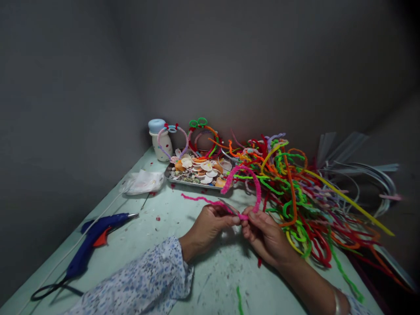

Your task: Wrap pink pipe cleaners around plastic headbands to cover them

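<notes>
A headband [257,186] wrapped in fuzzy pink pipe cleaner arches up over my fingers near the middle of the table. My right hand [265,236] is closed on its lower right part, with thumb and fingertips pinching the wrap. Close beside it, my left hand [213,225] is closed round the band's other end, where a grey, unwrapped strip shows. A loose tail of pink pipe cleaner [197,198] sticks out leftward above my left hand. My fingers hide how the tail meets the band.
A tray [197,185] of shells stands behind, with finished headbands [188,142] in it. Tangled pipe cleaners [288,188] and bare bands [390,188] heap up on the right. At left are a blue glue gun [83,251], a plastic packet [144,181] and a lidded jar [162,146].
</notes>
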`<state>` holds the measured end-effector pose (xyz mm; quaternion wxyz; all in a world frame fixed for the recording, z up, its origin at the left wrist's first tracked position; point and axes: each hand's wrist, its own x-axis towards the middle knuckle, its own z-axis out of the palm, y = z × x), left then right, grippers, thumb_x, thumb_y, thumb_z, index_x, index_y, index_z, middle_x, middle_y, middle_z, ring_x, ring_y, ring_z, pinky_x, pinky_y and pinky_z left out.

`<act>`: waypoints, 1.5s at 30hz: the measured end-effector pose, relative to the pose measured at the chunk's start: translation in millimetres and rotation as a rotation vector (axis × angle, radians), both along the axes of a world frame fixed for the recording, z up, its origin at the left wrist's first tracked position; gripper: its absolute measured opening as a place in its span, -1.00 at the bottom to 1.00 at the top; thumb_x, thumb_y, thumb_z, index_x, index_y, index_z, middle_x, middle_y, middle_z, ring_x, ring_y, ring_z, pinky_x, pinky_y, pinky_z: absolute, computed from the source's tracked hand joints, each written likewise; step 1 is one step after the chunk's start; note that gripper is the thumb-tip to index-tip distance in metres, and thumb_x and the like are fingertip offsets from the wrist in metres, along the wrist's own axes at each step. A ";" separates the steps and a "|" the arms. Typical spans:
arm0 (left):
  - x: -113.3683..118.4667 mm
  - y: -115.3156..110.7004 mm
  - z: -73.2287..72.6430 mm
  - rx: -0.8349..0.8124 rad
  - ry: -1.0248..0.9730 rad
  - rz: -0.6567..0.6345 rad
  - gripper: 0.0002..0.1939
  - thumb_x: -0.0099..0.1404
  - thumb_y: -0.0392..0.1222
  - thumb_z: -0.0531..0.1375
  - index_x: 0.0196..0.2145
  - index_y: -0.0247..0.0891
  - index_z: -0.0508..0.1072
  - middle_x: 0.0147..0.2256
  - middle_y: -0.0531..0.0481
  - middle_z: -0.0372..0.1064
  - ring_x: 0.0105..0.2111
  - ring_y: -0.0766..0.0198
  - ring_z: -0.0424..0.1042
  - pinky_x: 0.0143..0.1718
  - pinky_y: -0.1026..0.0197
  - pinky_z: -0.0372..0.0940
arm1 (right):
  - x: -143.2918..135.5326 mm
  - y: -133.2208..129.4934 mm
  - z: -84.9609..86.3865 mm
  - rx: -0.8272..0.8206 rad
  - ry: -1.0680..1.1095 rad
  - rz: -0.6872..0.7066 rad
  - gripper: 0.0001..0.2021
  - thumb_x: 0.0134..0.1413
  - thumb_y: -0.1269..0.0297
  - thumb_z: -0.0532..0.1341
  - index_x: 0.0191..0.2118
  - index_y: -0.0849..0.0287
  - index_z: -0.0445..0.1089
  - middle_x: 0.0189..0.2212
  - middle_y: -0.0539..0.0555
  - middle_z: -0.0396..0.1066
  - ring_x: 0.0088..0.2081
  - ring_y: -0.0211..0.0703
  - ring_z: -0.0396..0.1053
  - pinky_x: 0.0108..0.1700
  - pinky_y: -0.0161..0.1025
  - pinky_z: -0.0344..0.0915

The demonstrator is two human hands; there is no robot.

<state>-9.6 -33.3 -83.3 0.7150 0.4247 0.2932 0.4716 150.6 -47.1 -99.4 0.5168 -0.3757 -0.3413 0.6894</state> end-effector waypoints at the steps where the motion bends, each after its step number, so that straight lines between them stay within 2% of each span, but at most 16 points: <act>1: 0.0 -0.1 -0.1 0.007 0.016 0.007 -0.85 0.03 -0.24 0.38 -0.44 -0.35 0.51 -0.46 -0.03 0.46 -0.41 0.28 0.41 -0.22 0.18 0.24 | -0.3 0.0 0.3 -0.001 -0.002 -0.001 -0.77 -0.05 0.11 0.35 -0.42 0.15 0.39 -0.56 -0.02 0.41 -0.61 -0.31 0.34 -0.59 -0.41 0.25; 9: -1.0 -2.6 -2.4 0.064 0.081 0.072 -0.86 0.11 -0.22 0.34 -0.41 -0.32 0.47 -0.42 -0.02 0.46 -0.37 0.28 0.39 -0.21 0.18 0.23 | -4.0 1.3 3.7 -0.060 0.118 -0.020 -0.77 -0.15 0.18 0.42 -0.42 0.20 0.44 -0.57 -0.02 0.44 -0.60 -0.34 0.37 -0.59 -0.47 0.27; 18: 2.7 -2.4 -6.3 0.042 0.078 0.153 -0.80 0.14 -0.16 0.32 -0.43 -0.31 0.40 -0.45 -0.03 0.46 -0.40 0.27 0.40 -0.23 0.17 0.23 | -7.1 1.6 4.3 -0.033 0.124 -0.041 -0.75 -0.19 0.20 0.46 -0.44 0.23 0.47 -0.56 0.02 0.47 -0.59 -0.38 0.39 -0.61 -0.54 0.26; 25: 3.6 -3.4 -3.6 0.039 0.109 0.176 -0.80 0.13 -0.15 0.33 -0.44 -0.34 0.44 -0.43 -0.07 0.48 -0.39 0.26 0.42 -0.25 0.19 0.25 | -8.8 1.1 4.3 -0.023 0.122 -0.078 -0.75 -0.18 0.19 0.46 -0.43 0.23 0.48 -0.55 0.02 0.48 -0.58 -0.38 0.39 -0.58 -0.53 0.29; 31: 6.4 -4.2 -1.0 0.029 0.162 0.249 -0.80 0.01 -0.23 0.39 -0.41 -0.33 0.48 -0.42 -0.03 0.49 -0.39 0.29 0.43 -0.31 0.26 0.26 | -9.2 1.6 4.9 -0.042 0.134 -0.094 -0.72 -0.23 0.17 0.47 -0.41 0.22 0.47 -0.57 0.00 0.46 -0.59 -0.39 0.38 -0.58 -0.53 0.28; 38: 6.3 -5.6 4.3 0.025 0.204 0.290 -0.87 0.05 -0.23 0.36 -0.50 -0.34 0.51 -0.53 0.01 0.46 -0.49 0.35 0.37 -0.39 0.29 0.24 | -10.2 1.8 3.0 -0.017 0.111 -0.089 -0.74 -0.19 0.18 0.46 -0.42 0.23 0.47 -0.55 0.01 0.47 -0.57 -0.39 0.39 -0.57 -0.54 0.29; 45: 5.4 -8.5 3.9 0.035 0.271 0.328 -0.83 0.08 -0.16 0.35 -0.48 -0.34 0.53 -0.48 -0.04 0.48 -0.44 0.31 0.38 -0.36 0.27 0.25 | -10.3 1.8 0.7 -0.002 0.080 -0.104 -0.72 -0.17 0.16 0.45 -0.38 0.22 0.46 -0.52 0.02 0.49 -0.55 -0.36 0.42 -0.55 -0.50 0.31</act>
